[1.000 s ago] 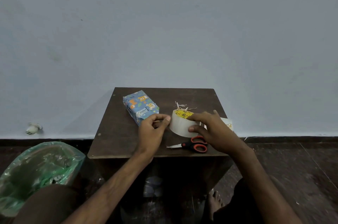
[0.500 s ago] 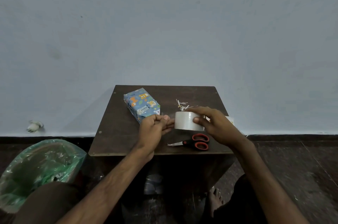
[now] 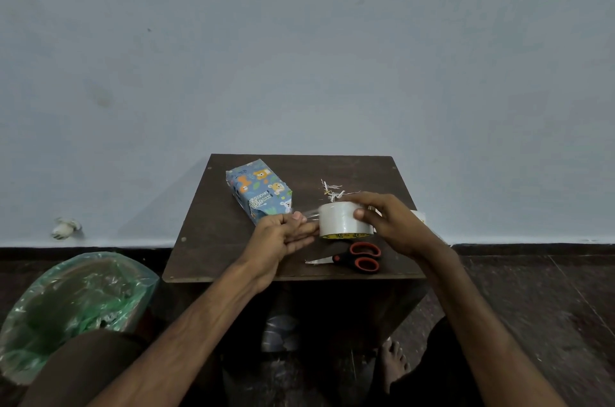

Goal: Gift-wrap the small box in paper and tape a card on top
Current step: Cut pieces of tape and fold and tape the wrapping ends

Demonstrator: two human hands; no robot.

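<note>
Grip: my right hand (image 3: 396, 227) holds tape roll (image 3: 342, 219), left hand (image 3: 283, 235) pinches tape strip (image 3: 311, 214) | change: roll turned over, strip now pulled out a little | wrapped box (image 3: 259, 190) sits on desk (image 3: 216, 240) behind left hand | I'd cut next, scissors (image 3: 349, 258) near.

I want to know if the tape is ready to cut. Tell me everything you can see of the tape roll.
The tape roll is a wide roll of clear, glossy tape, whitish in bulk, with a yellow printed core edge along its lower rim. The right hand grips it from the right, thumb on its near face, over the table. A short clear strip runs left from it, pinched by the left hand.
</note>
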